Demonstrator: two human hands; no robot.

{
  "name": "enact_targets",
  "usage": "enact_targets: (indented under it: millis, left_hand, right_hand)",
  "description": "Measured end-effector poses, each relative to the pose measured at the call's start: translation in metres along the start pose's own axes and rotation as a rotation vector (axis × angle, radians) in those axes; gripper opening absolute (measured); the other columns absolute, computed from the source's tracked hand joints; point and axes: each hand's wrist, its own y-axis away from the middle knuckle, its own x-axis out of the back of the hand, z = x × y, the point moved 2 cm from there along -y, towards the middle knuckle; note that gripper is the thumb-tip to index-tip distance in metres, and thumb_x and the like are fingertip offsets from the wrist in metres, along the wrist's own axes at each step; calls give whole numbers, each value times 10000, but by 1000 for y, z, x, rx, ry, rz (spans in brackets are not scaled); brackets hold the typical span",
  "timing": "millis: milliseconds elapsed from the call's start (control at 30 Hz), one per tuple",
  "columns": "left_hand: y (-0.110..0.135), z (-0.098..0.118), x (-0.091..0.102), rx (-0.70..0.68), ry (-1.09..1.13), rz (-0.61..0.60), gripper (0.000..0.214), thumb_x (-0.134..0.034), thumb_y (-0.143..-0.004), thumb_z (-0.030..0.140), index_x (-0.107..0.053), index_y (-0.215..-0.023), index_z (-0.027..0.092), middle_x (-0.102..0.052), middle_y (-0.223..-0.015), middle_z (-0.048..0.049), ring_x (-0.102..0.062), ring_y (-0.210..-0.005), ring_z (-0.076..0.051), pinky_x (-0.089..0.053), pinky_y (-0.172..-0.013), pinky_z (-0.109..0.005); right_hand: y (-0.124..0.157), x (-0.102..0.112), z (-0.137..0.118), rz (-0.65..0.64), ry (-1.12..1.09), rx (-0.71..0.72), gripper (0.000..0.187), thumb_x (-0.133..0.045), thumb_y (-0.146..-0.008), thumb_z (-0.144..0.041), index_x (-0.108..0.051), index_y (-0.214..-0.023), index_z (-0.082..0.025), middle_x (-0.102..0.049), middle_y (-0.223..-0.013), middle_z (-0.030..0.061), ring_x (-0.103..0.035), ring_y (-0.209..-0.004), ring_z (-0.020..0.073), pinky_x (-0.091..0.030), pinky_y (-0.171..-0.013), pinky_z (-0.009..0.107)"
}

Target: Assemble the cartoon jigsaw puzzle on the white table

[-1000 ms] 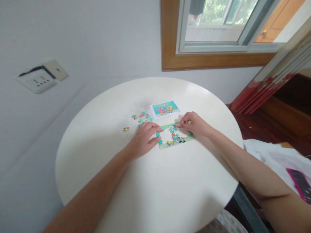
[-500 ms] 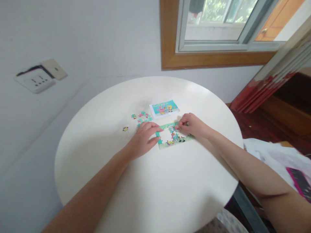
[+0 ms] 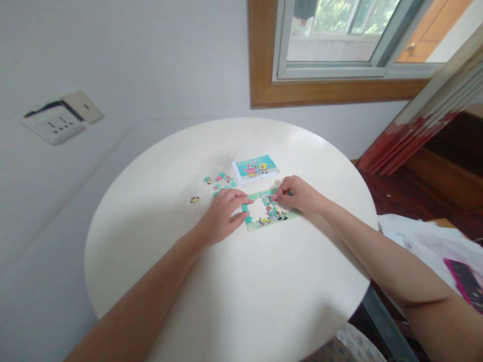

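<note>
A partly filled jigsaw puzzle lies on the white table, with an unfilled gap in its left half and pieces joined through its middle. My left hand rests at its left edge, fingers stretched and thumb apart, the tips touching the border. Over the upper right part, my right hand is pinched on a small pinkish puzzle piece, low against the puzzle. My fingers partly hide that piece and the area under them. Beyond my left hand are several loose puzzle pieces, and one separate piece lies farther left.
Behind the puzzle lies a picture card with cartoon figures. The round table stands against a wall with a socket and a wood-framed window. A curtain and a pink-edged dark object are at right.
Both hands keep almost the same place and pose. The view has shifted very slightly; no piece has visibly moved.
</note>
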Motion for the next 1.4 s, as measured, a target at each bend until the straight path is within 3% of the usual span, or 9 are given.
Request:
enact_targets:
  millis: [333, 567, 733, 1033, 1233, 1400]
  left_hand:
    - [-2, 3, 1, -2, 8, 25, 259, -566, -898, 231, -638, -1148, 239, -597, -1129, -72, -527, -1098, -240, -379, -997, -423]
    - [-8, 24, -2, 94, 70, 153, 185, -668, -860, 353, -674, -990, 221, -607, -994, -49, -538, -1004, -223, -403, -926, -384]
    - [-9, 22, 0, 168, 182, 192, 78, -632, -864, 280, -666, -863, 210, -600, -909, -35, -564, -919, -196, -422, -866, -348]
    - [-13, 18, 4, 247, 344, 145, 251, -483, -911, 344, -611, -756, 194, -625, -857, -40, -578, -865, -178, -449, -836, -313]
    - [-12, 19, 5, 254, 308, 159, 260, -489, -910, 363, -598, -738, 200, -627, -854, -39, -575, -883, -182, -447, -862, -317]
    - [-14, 21, 3, 221, 307, 125, 261, -493, -915, 364, -628, -760, 203, -617, -827, -35, -578, -863, -183, -445, -824, -316]
  right_hand:
    - [-1, -2, -1, 51, -112, 74, 271, -608, -853, -296, -694, -635, -160, -612, -667, 29, -533, -698, 145, -396, -724, 282]
    - [6, -13, -35, 190, -354, 166, 214, -618, -867, -301, -679, -705, -176, -590, -697, 12, -546, -745, 147, -410, -753, 290]
    - [9, -16, -48, 132, -523, 118, 276, -600, -899, -409, -681, -772, -177, -564, -709, 6, -530, -706, 132, -418, -703, 272]
    - [8, -17, -47, -4, -574, 252, 448, -523, -912, -567, -694, -787, -173, -556, -718, 19, -519, -716, 139, -422, -715, 276]
    - [9, -13, -47, -2, -530, 230, 517, -389, -987, -520, -595, -669, -168, -512, -685, 9, -508, -718, 138, -417, -753, 281]
    - [9, -13, -47, 34, -487, 259, 382, -469, -968, -460, -629, -774, -173, -569, -727, 19, -521, -750, 148, -411, -756, 288]
